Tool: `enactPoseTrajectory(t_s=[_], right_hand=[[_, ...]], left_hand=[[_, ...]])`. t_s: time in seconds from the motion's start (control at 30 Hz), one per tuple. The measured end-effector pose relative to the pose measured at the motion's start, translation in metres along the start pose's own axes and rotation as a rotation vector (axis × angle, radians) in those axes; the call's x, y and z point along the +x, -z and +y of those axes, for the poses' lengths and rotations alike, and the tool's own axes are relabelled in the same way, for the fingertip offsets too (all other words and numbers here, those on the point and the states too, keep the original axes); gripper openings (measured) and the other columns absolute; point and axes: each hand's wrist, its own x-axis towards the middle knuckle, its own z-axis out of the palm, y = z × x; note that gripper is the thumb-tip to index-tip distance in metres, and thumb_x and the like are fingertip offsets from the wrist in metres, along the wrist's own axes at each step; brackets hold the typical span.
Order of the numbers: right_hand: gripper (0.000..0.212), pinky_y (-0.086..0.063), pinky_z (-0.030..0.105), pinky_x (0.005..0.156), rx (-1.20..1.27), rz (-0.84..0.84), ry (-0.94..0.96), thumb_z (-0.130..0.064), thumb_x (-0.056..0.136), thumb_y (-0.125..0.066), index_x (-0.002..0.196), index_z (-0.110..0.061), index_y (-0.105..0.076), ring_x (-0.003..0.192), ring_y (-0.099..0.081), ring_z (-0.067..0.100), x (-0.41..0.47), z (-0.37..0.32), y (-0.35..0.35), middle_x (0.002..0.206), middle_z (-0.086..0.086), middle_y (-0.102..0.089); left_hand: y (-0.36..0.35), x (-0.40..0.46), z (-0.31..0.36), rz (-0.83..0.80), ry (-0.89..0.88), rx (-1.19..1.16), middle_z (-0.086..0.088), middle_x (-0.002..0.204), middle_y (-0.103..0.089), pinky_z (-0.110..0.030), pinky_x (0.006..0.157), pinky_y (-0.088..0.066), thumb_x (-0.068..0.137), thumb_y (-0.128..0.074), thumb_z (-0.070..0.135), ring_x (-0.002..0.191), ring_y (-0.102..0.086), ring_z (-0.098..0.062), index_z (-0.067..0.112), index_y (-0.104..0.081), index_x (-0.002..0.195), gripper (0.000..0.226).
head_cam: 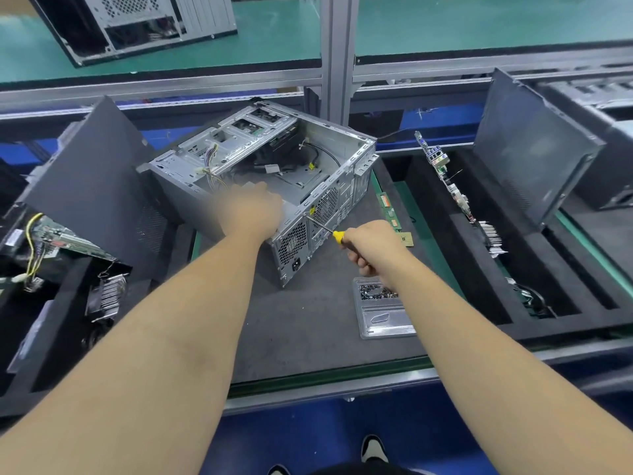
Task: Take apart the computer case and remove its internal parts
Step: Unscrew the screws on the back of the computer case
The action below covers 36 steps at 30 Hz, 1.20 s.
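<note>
Most boards look already pulled: the open computer case [270, 173] lies on its side on the grey mat [308, 320], long axis running far-left to near-right, rear panel toward the person, cables left inside. Left hand [255, 209] presses its corner; right hand [370, 246] grips a screwdriver [329, 231], tip at the rear panel.

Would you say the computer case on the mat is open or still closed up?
Open: the computer case lies on its side, panel off, cables and bare floor visible inside.
</note>
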Motion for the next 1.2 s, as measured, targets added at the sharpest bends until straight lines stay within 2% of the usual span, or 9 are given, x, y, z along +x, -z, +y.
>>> enactPoseTrajectory(t_s=[0.13, 0.23, 0.4, 0.53, 0.7, 0.9, 1.0, 1.07, 1.2], right_hand=[[0.013, -0.044, 0.021, 0.044, 0.322, -0.124, -0.152, -0.017, 0.089, -0.071, 0.09, -0.005, -0.067, 0.046, -0.044, 0.01, -0.001, -0.001, 0.011, 0.06, 0.005, -0.058], [0.021, -0.023, 0.014, 0.035, 0.377, -0.175, -0.256, -0.03, 0.094, -0.064, 0.092, -0.01, -0.061, 0.041, -0.026, 0.008, -0.002, -0.001, 0.005, 0.059, 0.003, -0.049], [0.022, -0.018, 0.017, 0.039, 0.077, 0.0, -0.069, -0.033, 0.093, -0.06, 0.08, -0.015, -0.058, 0.039, -0.021, 0.013, -0.001, -0.002, -0.009, 0.05, 0.001, -0.037], [0.049, -0.024, 0.023, 0.039, -0.468, 0.17, 0.301, -0.035, 0.093, -0.059, 0.054, -0.016, -0.036, 0.04, -0.032, 0.013, 0.004, 0.004, -0.007, 0.04, -0.006, -0.03], [0.044, -0.032, 0.029, 0.054, -0.626, 0.252, 0.442, -0.038, 0.093, -0.053, 0.056, -0.015, -0.047, 0.063, -0.05, 0.027, 0.004, 0.01, -0.007, 0.054, -0.001, -0.049], [0.027, -0.022, 0.027, 0.048, -0.723, 0.234, 0.562, -0.027, 0.087, -0.045, 0.061, -0.017, -0.046, 0.063, -0.046, 0.028, 0.004, 0.017, -0.006, 0.059, 0.0, -0.051], [0.021, -0.034, 0.023, 0.05, -0.528, 0.142, 0.437, -0.023, 0.091, -0.055, 0.073, -0.021, -0.066, 0.061, -0.054, 0.019, 0.006, 0.015, 0.0, 0.061, -0.002, -0.061], [0.012, -0.039, 0.021, 0.048, -0.132, 0.025, 0.239, -0.02, 0.092, -0.062, 0.089, -0.019, -0.074, 0.048, -0.05, 0.008, 0.004, 0.014, 0.004, 0.06, -0.001, -0.06], [0.014, -0.035, 0.017, 0.04, 0.368, -0.154, -0.116, -0.02, 0.092, -0.067, 0.102, -0.011, -0.07, 0.045, -0.045, 0.01, -0.002, 0.009, 0.01, 0.068, 0.006, -0.058]], left_hand=[[-0.001, 0.0, 0.0, 0.003, -0.002, -0.005, -0.016, 0.142, -0.047, -0.05, 0.118, -0.016, 0.098, -0.026, 0.047, 0.131, -0.044, -0.038, 0.039, -0.051, 0.138, 0.048], [-0.002, 0.001, 0.0, 0.006, -0.005, -0.008, -0.016, 0.141, -0.048, -0.049, 0.117, -0.016, 0.098, -0.026, 0.047, 0.13, -0.044, -0.038, 0.038, -0.052, 0.137, 0.048], [-0.004, 0.001, 0.0, 0.008, 0.004, -0.008, -0.015, 0.138, -0.049, -0.049, 0.117, -0.016, 0.097, -0.026, 0.047, 0.127, -0.045, -0.037, 0.038, -0.054, 0.134, 0.047], [-0.004, 0.001, 0.001, 0.011, -0.001, 0.006, -0.016, 0.135, -0.051, -0.049, 0.115, -0.018, 0.096, -0.025, 0.047, 0.125, -0.047, -0.038, 0.037, -0.055, 0.132, 0.048], [-0.003, 0.001, 0.002, 0.015, -0.001, 0.009, -0.016, 0.136, -0.05, -0.05, 0.114, -0.019, 0.097, -0.025, 0.045, 0.125, -0.046, -0.038, 0.035, -0.055, 0.132, 0.047], [-0.002, 0.001, 0.0, 0.018, 0.0, -0.003, -0.016, 0.138, -0.05, -0.05, 0.115, -0.018, 0.097, -0.026, 0.046, 0.126, -0.046, -0.038, 0.035, -0.054, 0.133, 0.047], [-0.003, 0.001, 0.0, 0.025, 0.0, -0.004, -0.015, 0.139, -0.05, -0.05, 0.115, -0.017, 0.096, -0.026, 0.046, 0.127, -0.046, -0.037, 0.036, -0.054, 0.134, 0.047], [-0.003, 0.002, 0.0, 0.023, 0.001, -0.005, -0.015, 0.139, -0.05, -0.05, 0.115, -0.017, 0.096, -0.026, 0.046, 0.127, -0.046, -0.037, 0.037, -0.054, 0.134, 0.048], [-0.004, 0.002, 0.0, 0.024, 0.005, -0.004, -0.014, 0.139, -0.05, -0.049, 0.115, -0.017, 0.096, -0.026, 0.046, 0.127, -0.046, -0.037, 0.038, -0.053, 0.134, 0.047]])
